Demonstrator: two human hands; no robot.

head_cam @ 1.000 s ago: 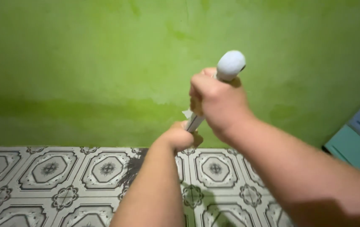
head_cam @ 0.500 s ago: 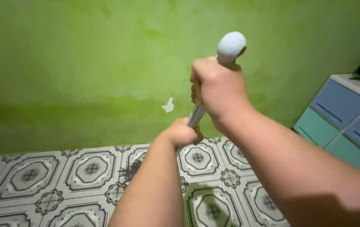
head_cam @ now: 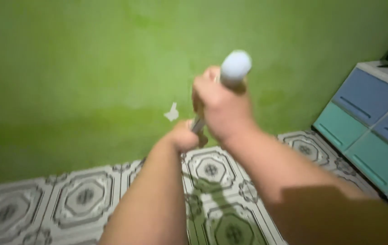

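Centre frame, the right hand (head_cam: 221,109) is fisted tight round a pale handle (head_cam: 235,67) just under its rounded top; the left hand (head_cam: 185,138) clenches the shaft lower down, above the patterned floor (head_cam: 85,197).

Green wall (head_cam: 67,68); grey-patterned floor tiles (head_cam: 85,197); blue-teal drawers (head_cam: 370,122)
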